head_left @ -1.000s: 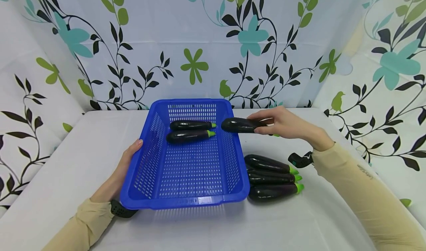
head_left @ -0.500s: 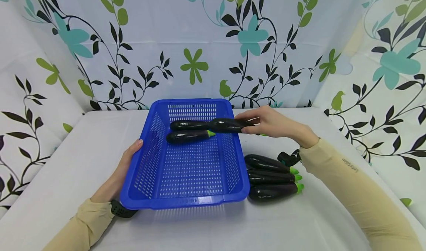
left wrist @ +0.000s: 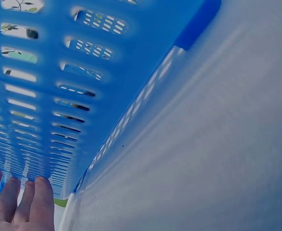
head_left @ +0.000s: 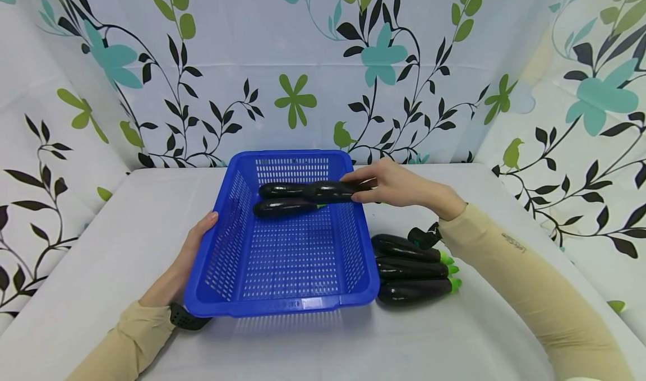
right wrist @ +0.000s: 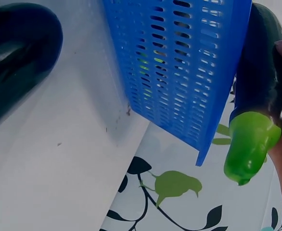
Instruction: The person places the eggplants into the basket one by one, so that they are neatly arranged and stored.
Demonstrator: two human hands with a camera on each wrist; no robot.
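Note:
A blue perforated plastic basket (head_left: 290,257) stands on the white table, with two dark eggplants (head_left: 282,208) lying in its far part. My right hand (head_left: 388,183) pinches another eggplant (head_left: 330,192) between thumb and fingers, across the basket's right rim. It overlaps the two inside in the head view; its green cap (right wrist: 251,144) points outside the rim in the right wrist view. My left hand (head_left: 189,249) is at the basket's left side, a fingertip at the rim. In the left wrist view its fingers (left wrist: 41,204) extend straight along the perforated outer wall.
Three more eggplants (head_left: 416,291) lie side by side on the white table (head_left: 429,342), just right of the basket. A leaf-patterned cloth (head_left: 303,44) hangs behind the table and along both sides.
My right hand has moved left with the eggplant, bringing it from the right rim to over the basket's inside. The left hand and basket have stayed in place.

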